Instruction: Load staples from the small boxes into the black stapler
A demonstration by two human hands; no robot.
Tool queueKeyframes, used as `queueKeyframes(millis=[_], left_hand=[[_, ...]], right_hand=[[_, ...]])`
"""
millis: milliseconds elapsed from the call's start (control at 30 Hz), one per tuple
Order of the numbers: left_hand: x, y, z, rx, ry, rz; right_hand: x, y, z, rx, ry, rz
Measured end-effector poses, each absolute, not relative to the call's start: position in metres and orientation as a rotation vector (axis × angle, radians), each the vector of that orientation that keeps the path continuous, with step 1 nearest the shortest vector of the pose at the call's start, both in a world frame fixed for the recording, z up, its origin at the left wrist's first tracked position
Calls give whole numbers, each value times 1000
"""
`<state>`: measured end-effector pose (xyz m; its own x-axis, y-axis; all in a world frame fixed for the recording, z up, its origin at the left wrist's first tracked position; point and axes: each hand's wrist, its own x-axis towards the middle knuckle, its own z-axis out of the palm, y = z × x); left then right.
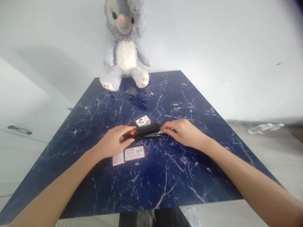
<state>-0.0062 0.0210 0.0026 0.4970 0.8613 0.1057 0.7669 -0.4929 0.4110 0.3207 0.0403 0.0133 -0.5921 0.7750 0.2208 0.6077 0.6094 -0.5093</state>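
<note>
While the left hand (115, 141) clasps the stapler (148, 128), the right hand (184, 132), pinching its far end, should work gently.

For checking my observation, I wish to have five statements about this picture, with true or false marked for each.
1. The left hand is at the orange end of the black stapler. True.
2. The plush toy lies face down. False: the plush toy sits upright at the table's far side.
3. The red-and-white packaging lies on the near side of the stapler. True.
4. The right hand rests on the toy. False: it is at the stapler's other end.
5. The table has pale veins on dark blue. True.
</note>
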Motion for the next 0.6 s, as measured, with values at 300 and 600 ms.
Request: queueKeyframes(millis=[300, 600], left_hand=[[-7, 21, 4, 2447, 1378, 395], [-6, 20, 7, 2435, 1382, 386]], right_hand=[[320, 42, 14, -1212, -2112, 633], [323, 45, 15, -1251, -1970, 899]])
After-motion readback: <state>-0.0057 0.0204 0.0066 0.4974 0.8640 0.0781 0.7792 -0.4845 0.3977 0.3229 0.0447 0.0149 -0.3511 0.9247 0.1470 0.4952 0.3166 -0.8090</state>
